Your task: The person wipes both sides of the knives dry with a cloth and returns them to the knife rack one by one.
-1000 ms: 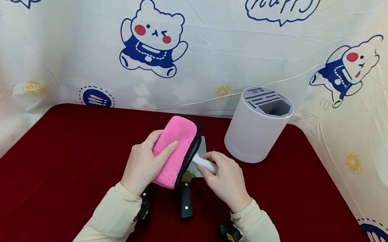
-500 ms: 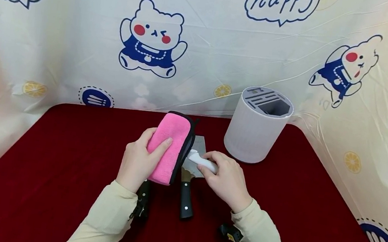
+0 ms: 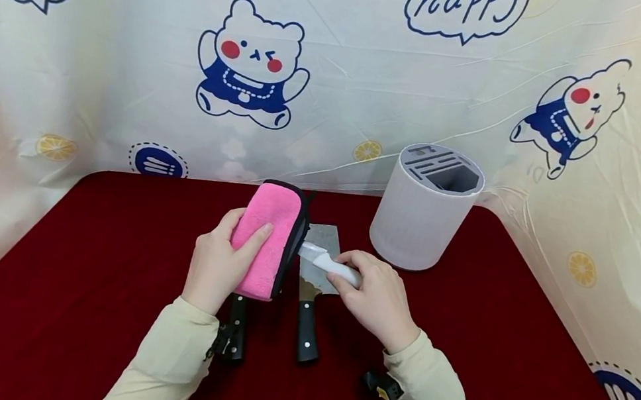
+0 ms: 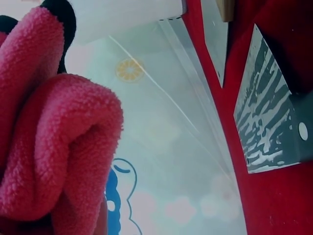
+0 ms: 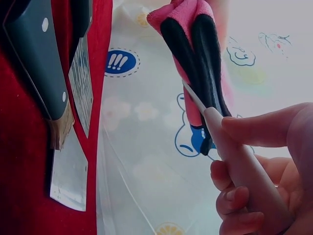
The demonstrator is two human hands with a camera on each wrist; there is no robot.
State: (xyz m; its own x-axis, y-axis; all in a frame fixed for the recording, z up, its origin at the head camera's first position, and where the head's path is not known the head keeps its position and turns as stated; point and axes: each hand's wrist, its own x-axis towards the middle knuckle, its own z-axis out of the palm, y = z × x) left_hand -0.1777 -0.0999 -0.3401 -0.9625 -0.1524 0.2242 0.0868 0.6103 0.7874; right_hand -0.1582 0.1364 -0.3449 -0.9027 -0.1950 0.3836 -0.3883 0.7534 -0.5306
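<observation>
My left hand (image 3: pixel 216 264) grips a folded pink towel (image 3: pixel 264 240) with black edging, thumb across its front. In my right hand (image 3: pixel 375 293) is a small knife by its white handle (image 3: pixel 345 272); the fingers wrap round the handle in the right wrist view. Its blade (image 3: pixel 313 252) points left into the towel's fold, where the tip is hidden. Below lies a cleaver (image 3: pixel 318 266) with a black handle toward me. Another black-handled knife (image 3: pixel 237 326) lies left of it, partly covered by the towel in the head view; its blade (image 4: pixel 264 107) appears in the left wrist view.
A white round knife block (image 3: pixel 423 213) with slots and one larger opening in its top stands at the back right. Dark red cloth (image 3: pixel 73 303) covers the table. A printed white curtain (image 3: pixel 333 95) hangs behind and at both sides.
The left hand has moved left with the towel, so more of the small knife's blade and of the cleaver shows. The right hand has stayed nearly still.
</observation>
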